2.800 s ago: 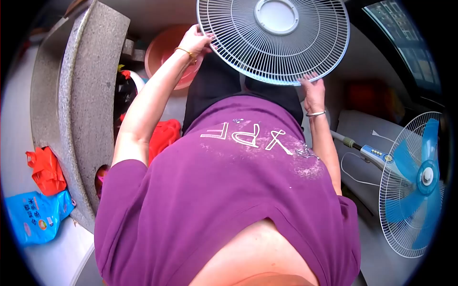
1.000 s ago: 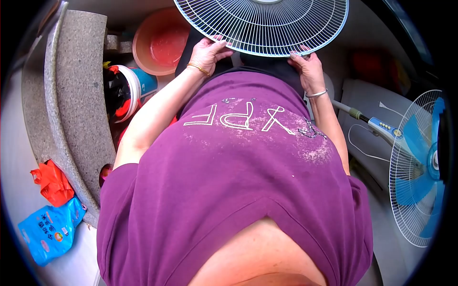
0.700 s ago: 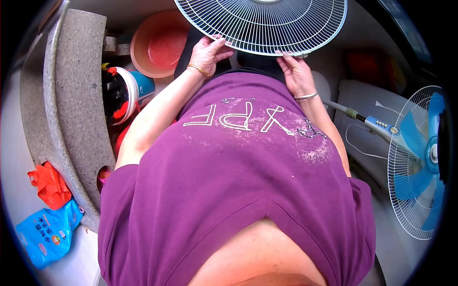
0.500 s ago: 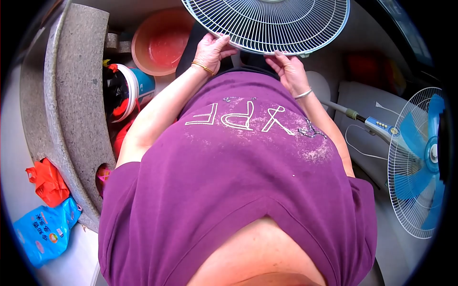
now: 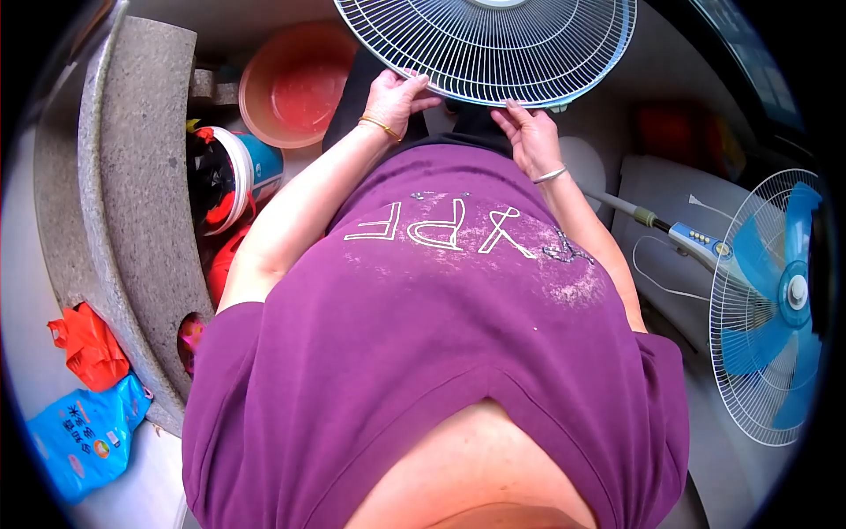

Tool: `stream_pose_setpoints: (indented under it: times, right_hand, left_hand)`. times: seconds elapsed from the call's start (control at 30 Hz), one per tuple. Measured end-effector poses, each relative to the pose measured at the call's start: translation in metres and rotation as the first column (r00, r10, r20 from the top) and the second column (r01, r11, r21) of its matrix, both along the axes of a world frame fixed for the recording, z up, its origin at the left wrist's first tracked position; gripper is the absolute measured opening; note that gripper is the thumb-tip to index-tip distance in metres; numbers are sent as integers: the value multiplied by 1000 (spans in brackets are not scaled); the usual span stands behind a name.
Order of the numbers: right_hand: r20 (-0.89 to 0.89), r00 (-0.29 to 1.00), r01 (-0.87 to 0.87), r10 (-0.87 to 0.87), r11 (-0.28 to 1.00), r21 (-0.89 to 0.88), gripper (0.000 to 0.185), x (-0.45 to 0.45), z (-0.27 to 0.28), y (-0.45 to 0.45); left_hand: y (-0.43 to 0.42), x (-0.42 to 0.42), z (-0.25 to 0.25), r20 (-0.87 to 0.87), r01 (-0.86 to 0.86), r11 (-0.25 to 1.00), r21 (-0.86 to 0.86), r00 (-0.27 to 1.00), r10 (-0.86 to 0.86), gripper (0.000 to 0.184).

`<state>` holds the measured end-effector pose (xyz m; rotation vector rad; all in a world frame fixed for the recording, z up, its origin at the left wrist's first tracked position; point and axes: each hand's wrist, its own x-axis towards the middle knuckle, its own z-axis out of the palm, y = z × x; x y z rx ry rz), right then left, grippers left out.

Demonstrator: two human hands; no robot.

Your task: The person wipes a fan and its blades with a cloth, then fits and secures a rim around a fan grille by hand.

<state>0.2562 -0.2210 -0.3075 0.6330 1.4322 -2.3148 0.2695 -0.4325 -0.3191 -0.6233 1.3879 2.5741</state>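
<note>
Held at the top centre of the frame and cut off by its upper edge: a round fan cover [image 5: 493, 53]. Built of thin, pale bars spreading from a light disc [image 5: 498, 3]. Tilted, looking oval, with the bluish rim [image 5: 469, 100] lowest near centre.

Domestic interior, apparently a household utility corner. Evidence: pedestal fan [image 5: 796, 293]; detached wire fan grille [image 5: 493, 57]; orange plastic basin [image 5: 304, 95]; white-rimmed teal bucket [image 5: 267, 167], filled; speckled stone slab [image 5: 145, 159]; red carrier bag [image 5: 88, 346]; printed blue plastic bag [image 5: 88, 441]; window [image 5: 749, 53], upper right.
</note>
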Motion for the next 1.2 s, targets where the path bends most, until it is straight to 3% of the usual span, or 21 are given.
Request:
stream_pose_setpoints:
  times: [0.4,0.43,0.57,0.7,0.73,0.8,0.83,0.97,1.1,1.2]
  right_hand:
    - [3,996,94,-94,995,-42,7,-5,-5,4]
    - [-8,996,84,-85,996,-31,8,-5,-5,5]
    - [3,997,74,-74,997,-3,8,-5,-2,6]
    - [15,996,90,-89,995,-46,7,-10,2,18]
    - [0,992,129,-130,989,-67,19,-12,2,25]
    - [-14,981,192,-192,981,-42,26,-19,4,38]
    - [-47,989,138,-139,990,-30,33,-22,6,45]
    - [-29,994,106,-103,989,108,12,-31,9,64]
    - [-44,999,-1,7,989,145,13,-39,10,75]
    - [-108,994,29,-15,990,135,13,-43,1,76]
  left_hand:
    - [3,-11,-8,53,-19,1000,-6,998,20,14]
    - [1,-13,-8,60,-15,999,52,998,12,23]
    - [5,-16,0,67,-57,998,-1,996,57,32]
    - [5,-19,1,91,-10,1000,16,996,8,32]
    - [4,-20,-1,95,1,1000,7,995,-2,32]
    - [4,-18,-9,85,-1,1000,-6,996,2,33]
    - [4,-17,-7,92,29,999,-14,995,-27,33]
    - [7,-18,-10,109,44,999,-15,993,-42,35]
    - [8,-16,-11,101,49,999,-15,994,-47,34]
    - [6,-18,-13,99,67,998,12,993,-68,31]
